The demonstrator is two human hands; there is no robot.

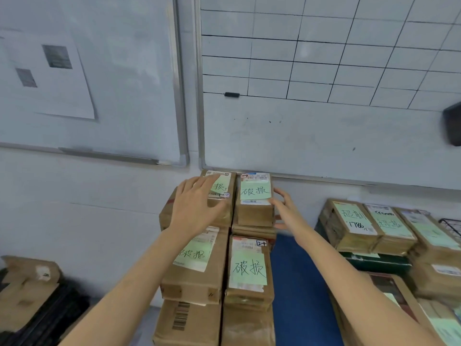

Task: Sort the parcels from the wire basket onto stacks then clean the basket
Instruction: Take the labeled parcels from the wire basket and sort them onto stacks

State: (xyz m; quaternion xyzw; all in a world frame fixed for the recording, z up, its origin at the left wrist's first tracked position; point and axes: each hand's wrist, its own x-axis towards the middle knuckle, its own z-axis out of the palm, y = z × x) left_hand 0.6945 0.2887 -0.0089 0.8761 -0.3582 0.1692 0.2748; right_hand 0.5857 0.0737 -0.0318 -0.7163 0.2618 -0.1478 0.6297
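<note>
Brown cardboard parcels with green handwritten notes are stacked in the middle. My left hand (195, 204) lies flat, fingers spread, on the far left parcel (225, 211). My right hand (284, 208) holds the right side of the far right parcel (254, 203), thumb and fingers on its edge. Two more labelled parcels sit nearer me, a left one (197, 265) and a right one (249, 268). A corner of the black wire basket (451, 227) shows at the right edge.
A second stack of green-labelled parcels (369, 227) stands to the right on a blue surface (299, 283). Two whiteboards (324, 121) hang on the wall right behind the stacks. Crumpled cardboard and dark items (32, 290) lie at lower left.
</note>
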